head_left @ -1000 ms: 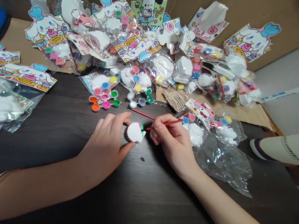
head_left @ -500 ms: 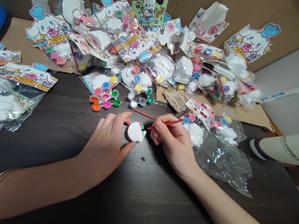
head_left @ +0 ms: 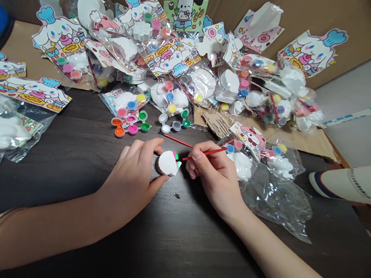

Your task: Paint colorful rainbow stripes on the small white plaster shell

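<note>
Pinching brush point(head_left: 216, 151), right grip point(head_left: 215, 170), clasping figurine point(head_left: 167, 163), left grip point(head_left: 136, 165), paint pots point(head_left: 132, 134) holding orange, pink, perhaps grey

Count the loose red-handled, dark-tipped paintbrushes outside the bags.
2. First paintbrush: in the right hand. Second paintbrush: beyond it, near end hidden behind that hand; whether it's held too is unclear. Others may be hidden.

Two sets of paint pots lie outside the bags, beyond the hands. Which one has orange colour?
The left set, just beyond the left hand: its two leftmost pots are orange. The right set shows white, grey and green.
</note>
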